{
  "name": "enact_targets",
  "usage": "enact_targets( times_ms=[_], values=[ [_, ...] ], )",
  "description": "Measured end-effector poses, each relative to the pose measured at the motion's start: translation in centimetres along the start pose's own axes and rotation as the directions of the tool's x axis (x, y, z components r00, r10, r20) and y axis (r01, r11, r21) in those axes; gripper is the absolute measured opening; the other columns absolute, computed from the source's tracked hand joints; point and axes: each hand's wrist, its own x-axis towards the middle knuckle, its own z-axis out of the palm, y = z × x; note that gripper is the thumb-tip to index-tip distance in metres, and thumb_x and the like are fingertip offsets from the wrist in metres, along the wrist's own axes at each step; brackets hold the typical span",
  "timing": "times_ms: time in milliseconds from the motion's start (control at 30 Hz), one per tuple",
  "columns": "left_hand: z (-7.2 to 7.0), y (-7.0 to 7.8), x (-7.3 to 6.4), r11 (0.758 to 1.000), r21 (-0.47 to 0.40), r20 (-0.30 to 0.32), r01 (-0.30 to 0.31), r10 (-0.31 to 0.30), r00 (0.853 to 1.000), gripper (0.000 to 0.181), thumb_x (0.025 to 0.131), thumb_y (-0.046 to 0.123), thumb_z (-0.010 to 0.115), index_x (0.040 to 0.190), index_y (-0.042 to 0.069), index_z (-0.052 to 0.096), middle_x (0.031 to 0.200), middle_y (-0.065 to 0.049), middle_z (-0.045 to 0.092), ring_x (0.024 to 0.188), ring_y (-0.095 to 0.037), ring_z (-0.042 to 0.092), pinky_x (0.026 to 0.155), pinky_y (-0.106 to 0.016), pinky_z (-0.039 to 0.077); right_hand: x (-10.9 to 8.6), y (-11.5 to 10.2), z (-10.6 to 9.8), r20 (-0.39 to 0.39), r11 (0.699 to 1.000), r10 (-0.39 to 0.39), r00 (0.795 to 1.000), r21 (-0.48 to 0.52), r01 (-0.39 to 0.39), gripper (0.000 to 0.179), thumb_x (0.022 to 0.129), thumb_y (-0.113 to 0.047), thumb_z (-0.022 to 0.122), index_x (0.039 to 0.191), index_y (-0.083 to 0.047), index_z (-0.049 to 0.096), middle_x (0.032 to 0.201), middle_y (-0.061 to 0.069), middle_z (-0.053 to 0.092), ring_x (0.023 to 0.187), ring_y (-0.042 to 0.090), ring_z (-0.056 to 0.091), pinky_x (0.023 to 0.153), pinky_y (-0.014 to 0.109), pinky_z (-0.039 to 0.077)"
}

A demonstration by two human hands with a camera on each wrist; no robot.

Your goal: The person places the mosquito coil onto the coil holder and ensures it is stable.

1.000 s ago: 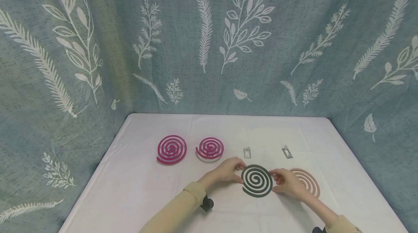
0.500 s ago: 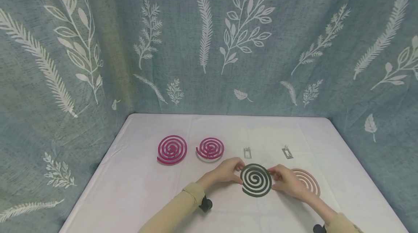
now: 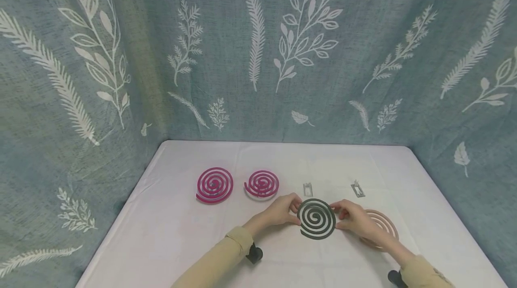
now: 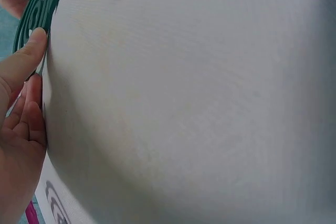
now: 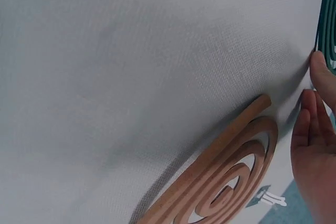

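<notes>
A dark green mosquito coil (image 3: pixel 316 219) is held between both hands, its spiral face showing in the head view. On its left edge, the thumb and fingers of my left hand (image 3: pixel 282 209) pinch the rim; the left wrist view shows the left thumb (image 4: pixel 32 51) lying on the coil. My right hand (image 3: pixel 355 218) pinches the opposite edge. Partly behind the right hand and forearm lies a brown coil (image 5: pixel 226 182) on the table. Beyond the green coil are two small metal coil stands, one straight ahead (image 3: pixel 308 189) and one farther right (image 3: pixel 357 189).
Two pink coils sit to the left on the white-covered table (image 3: pixel 161 234): a left one (image 3: pixel 215 185) and a right one (image 3: pixel 261 184), which stands slightly raised. Blue-green leaf-patterned curtains (image 3: pixel 234 54) enclose the table at the back and sides.
Both hands have kept their pinch on the green coil. It has shifted slightly away from me, with the right hand moving up along with it.
</notes>
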Motion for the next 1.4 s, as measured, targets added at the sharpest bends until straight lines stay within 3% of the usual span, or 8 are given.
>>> enact_targets(
  times_ms=[567,733,933,1200,1400],
  values=[
    [-0.2,-0.2,0.0,0.998,-0.063,0.017,0.027,-0.026,1.0,0.049,0.072,0.009,0.081,0.114,0.005,0.055,0.101,-0.006,0.065,0.09,-0.013,0.059,0.079,-0.019,0.044,0.6,1.1,-0.4,0.046,0.995,0.001,0.999,0.095,-0.005,0.057,0.073,-0.021,0.077,0.124,-0.003,0.058,0.1,0.003,0.064,0.082,0.002,0.056,0.074,0.019,0.051],
    [-0.1,-0.2,-0.1,0.996,-0.079,-0.02,0.031,-0.033,0.999,0.049,0.072,0.009,0.08,0.115,0.004,0.056,0.103,-0.008,0.065,0.09,-0.016,0.06,0.078,-0.019,0.045,0.8,1.9,-0.4,0.06,0.987,-0.027,0.998,0.162,0.017,0.056,0.078,-0.019,0.074,0.128,-0.001,0.056,0.094,0.002,0.065,0.081,0.001,0.058,0.074,0.019,0.052],
    [-0.1,-0.3,-0.2,0.996,-0.081,-0.089,0.028,-0.035,0.995,0.051,0.073,0.011,0.079,0.118,0.004,0.056,0.101,-0.009,0.065,0.088,-0.019,0.062,0.072,-0.019,0.046,0.9,1.4,-1.0,0.035,0.963,-0.086,0.996,0.26,0.074,0.052,0.082,-0.007,0.069,0.129,0.008,0.051,0.091,0.011,0.067,0.082,0.008,0.063,0.075,0.019,0.054],
    [-1.0,0.2,-0.2,0.987,-0.159,-0.122,0.016,-0.035,0.992,0.054,0.073,0.006,0.078,0.121,-0.002,0.053,0.113,-0.015,0.063,0.093,-0.025,0.064,0.076,-0.021,0.052,1.3,0.6,-1.7,0.021,0.958,-0.021,1.0,0.285,0.014,0.05,0.086,-0.004,0.064,0.132,0.008,0.047,0.095,0.014,0.067,0.084,0.001,0.061,0.078,0.016,0.052],
    [-1.5,0.3,-0.3,0.982,-0.185,-0.144,0.031,-0.058,0.988,0.058,0.074,0.01,0.079,0.125,0.002,0.052,0.118,-0.012,0.061,0.1,-0.024,0.061,0.082,-0.028,0.053,1.6,-0.1,-1.9,-0.014,0.947,0.006,1.0,0.32,-0.001,0.049,0.089,-0.004,0.062,0.134,0.006,0.046,0.098,0.017,0.066,0.085,0.002,0.062,0.075,0.018,0.052]
  ],
)
